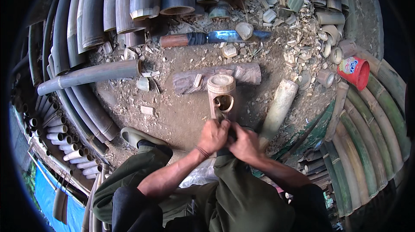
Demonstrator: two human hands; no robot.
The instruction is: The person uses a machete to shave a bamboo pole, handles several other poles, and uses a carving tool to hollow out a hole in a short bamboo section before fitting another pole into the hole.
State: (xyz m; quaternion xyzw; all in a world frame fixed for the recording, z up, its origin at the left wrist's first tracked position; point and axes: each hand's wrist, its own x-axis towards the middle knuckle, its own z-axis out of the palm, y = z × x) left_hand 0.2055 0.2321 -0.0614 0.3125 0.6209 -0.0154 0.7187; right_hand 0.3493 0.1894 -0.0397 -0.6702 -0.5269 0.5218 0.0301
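Note:
A short bamboo section point(221, 83) with a round hole in its side stands in front of me, leaning toward my hands. Its far end touches or lies over a rough log point(248, 74). My left hand point(213, 137) is closed just below the hole, pressed close to the bamboo; a thin, curved, brownish piece shows between its fingertips and the hole. Beside it, my right hand point(244, 144) is closed around what looks like a dark handle, mostly hidden by the fingers. The two hands nearly touch. The lower end of the bamboo is hidden behind them.
A long blade with a reddish wooden handle point(174, 40) lies beyond the log. Bamboo poles point(88, 76) line the left and far sides, with split lengths point(367, 132) at the right. Wood chips point(298, 42) and a red container point(354, 73) lie at far right. A pale bamboo piece point(279, 109) rests nearby.

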